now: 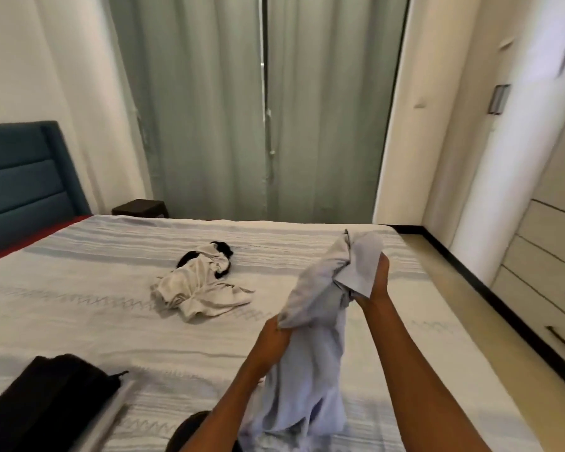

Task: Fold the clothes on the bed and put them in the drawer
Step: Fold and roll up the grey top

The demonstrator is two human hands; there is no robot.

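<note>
Hands hold a pale blue garment (310,337) up above the bed (79,308). The left hand (274,337) has its grip closed on a bunched edge low down; the right hand (377,282) pinches a higher fold, farther out. The cloth hangs down between the forearms. A crumpled white garment (196,285) lies mid-bed on something black. Drawers (542,272) stand at the right wall.

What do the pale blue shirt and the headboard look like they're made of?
Shirt: thin, soft woven cloth, probably cotton; it hangs limp and creased from both hands. Headboard: teal upholstery, matte, with padded horizontal panels; fabric or faux leather, hard to tell.
</note>
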